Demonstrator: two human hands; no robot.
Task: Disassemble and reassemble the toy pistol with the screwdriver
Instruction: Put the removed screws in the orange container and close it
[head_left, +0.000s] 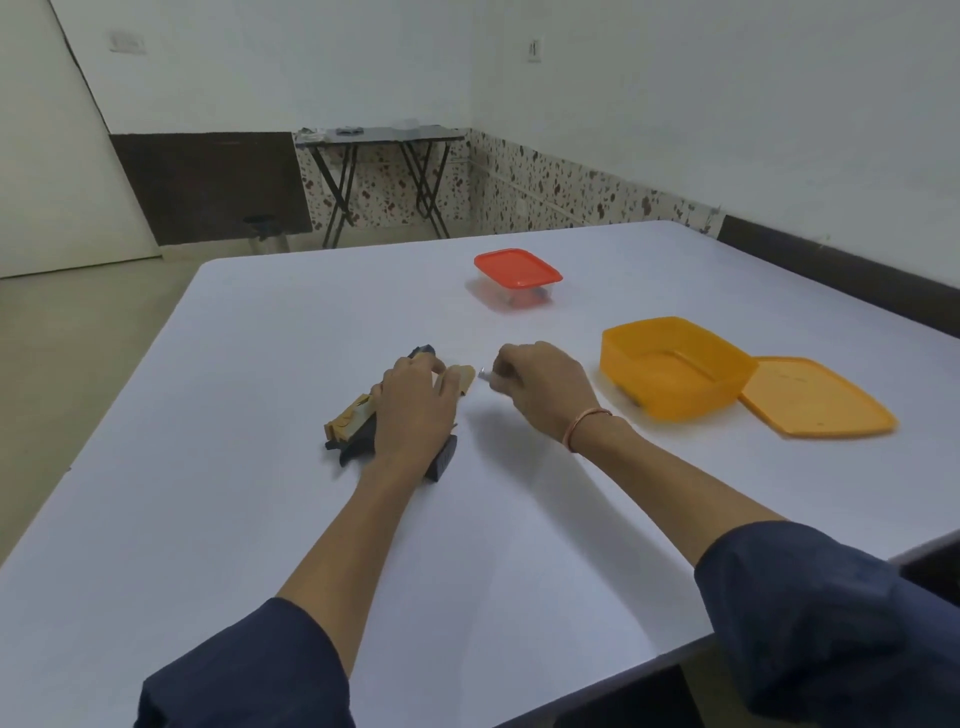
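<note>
Orange tub (675, 364), lid off, looks bare inside; its lid (815, 397) lies flat, touching its right side. Clear box (511, 299) under a red lid (517, 267) farther back (contents too blurred to name). Toy pistol (353, 423) flat on white table (260, 519) beneath left hand (415, 405), palm down, fingers draped over it. Right hand (540, 384) just beside, curled, pinching a small metal-tipped item (484, 373).

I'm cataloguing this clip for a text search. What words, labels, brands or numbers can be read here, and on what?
None can be read.
Flat orange plastic lid: faint raised marks, too blurred to read.
Black and tan toy pistol, open orange plastic tub, red-lidded clear box: no text visible.
</note>
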